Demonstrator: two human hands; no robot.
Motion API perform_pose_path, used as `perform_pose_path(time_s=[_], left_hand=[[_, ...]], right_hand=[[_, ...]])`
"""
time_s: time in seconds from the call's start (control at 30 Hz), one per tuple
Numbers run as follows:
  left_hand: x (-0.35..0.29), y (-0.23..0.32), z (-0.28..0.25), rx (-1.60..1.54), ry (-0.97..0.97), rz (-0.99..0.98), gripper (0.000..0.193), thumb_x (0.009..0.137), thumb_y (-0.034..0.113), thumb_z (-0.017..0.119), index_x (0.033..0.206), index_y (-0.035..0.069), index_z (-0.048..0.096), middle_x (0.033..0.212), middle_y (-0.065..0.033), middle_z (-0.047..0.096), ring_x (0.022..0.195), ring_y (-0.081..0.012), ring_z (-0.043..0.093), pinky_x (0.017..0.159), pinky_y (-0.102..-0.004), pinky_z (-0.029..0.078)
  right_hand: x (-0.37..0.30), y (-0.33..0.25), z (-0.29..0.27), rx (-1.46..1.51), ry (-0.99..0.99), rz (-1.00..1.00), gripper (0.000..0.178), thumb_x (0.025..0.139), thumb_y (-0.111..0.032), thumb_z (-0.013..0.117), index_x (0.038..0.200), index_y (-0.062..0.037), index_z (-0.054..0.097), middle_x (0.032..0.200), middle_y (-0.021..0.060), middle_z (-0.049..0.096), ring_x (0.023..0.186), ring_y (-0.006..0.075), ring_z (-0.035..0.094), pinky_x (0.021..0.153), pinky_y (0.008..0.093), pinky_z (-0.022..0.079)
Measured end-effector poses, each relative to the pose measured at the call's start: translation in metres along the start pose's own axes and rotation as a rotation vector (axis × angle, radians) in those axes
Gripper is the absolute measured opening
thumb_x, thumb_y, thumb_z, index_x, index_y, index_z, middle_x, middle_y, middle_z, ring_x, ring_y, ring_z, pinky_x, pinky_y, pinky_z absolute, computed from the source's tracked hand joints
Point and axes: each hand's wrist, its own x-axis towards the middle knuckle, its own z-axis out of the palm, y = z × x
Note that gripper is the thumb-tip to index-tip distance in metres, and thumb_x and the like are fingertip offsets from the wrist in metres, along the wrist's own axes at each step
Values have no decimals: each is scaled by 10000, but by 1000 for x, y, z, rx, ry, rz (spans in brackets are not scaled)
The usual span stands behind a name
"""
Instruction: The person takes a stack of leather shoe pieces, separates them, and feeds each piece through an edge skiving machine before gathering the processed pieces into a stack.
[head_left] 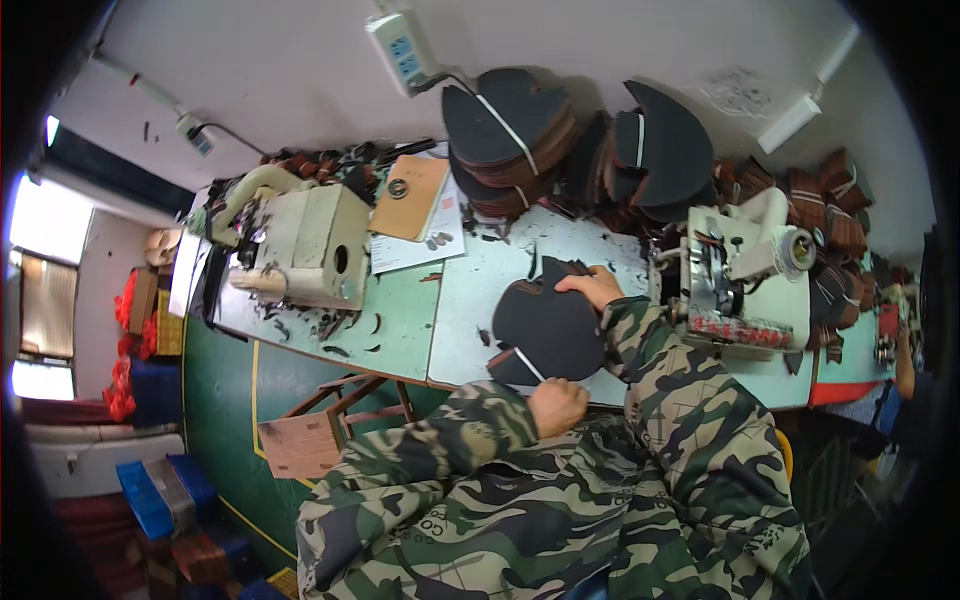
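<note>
While the fingers of your right hand (603,287) grip the upper right edge of the dark stack (548,322), thumb on top, those of your left hand (560,406) are curled closed on the white strap (527,362) at its near edge. The stack lies on the pale surface (470,292) right in front of you, between the left machine (305,245) and the right machine (758,292). Beyond it stand strapped piles (535,98), and a brown notebook (415,208) lies on white paper (400,256).
</note>
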Motion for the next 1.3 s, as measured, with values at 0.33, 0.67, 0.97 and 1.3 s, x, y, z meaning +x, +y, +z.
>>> perform_pose_path(time_s=[0.33,0.67,0.97,1.3], left_hand=[[-57,-61,-4,6,-177,-147,198,748,181,562,882,40,599,769,-112,610,769,-277,607,711,-376,457],[10,6,83,87,-392,-143,123,780,165,540,826,59,583,791,-100,634,711,-287,619,635,-399,465],[-82,-161,-21,-114,-40,-782,182,824,239,563,831,74,640,821,-174,646,754,-380,625,688,-476,490],[106,-214,-32,-240,587,-717,378,849,266,607,1118,4,561,1032,-245,613,944,-385,590,802,-440,463]], right_hand=[[16,70,-10,320,-25,-33,319,761,-257,680,896,31,649,748,105,648,653,202,637,599,294,511],[30,56,-33,425,-140,96,425,675,-260,740,903,85,641,824,139,659,679,211,634,622,296,501],[-96,75,-62,364,-97,-191,748,722,-232,691,1356,26,388,1160,193,566,999,228,591,853,303,476],[-216,90,-116,440,124,-283,815,720,-193,664,1426,-5,302,1336,144,448,1193,237,474,992,332,389]])
